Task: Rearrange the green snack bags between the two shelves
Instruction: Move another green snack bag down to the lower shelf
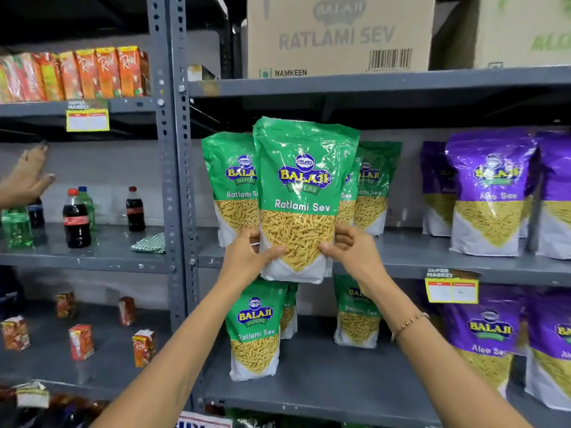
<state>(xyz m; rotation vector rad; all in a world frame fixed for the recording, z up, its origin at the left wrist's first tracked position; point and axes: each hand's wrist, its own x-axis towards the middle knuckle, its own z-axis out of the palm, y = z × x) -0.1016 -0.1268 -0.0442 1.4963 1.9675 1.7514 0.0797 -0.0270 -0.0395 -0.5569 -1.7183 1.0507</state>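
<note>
I hold one green Ratlami Sev bag (304,186) upright in front of the upper shelf (432,264), its base just past the shelf's front edge. My left hand (247,257) grips its lower left side and my right hand (352,248) its lower right side. Behind it on that shelf stand a green bag at the left (228,180) and another at the right (375,186). On the lower shelf (324,393) a green bag (255,332) stands in front, a second (355,316) further right, and a third is partly hidden behind the front one.
Purple Aloo Sev bags (491,193) fill the right of both shelves. Cardboard cartons (336,35) sit on the top shelf. The left rack holds cola bottles (76,219), juice cartons (82,341) and a checked cloth (150,244). Another person's hand (27,174) reaches in at far left.
</note>
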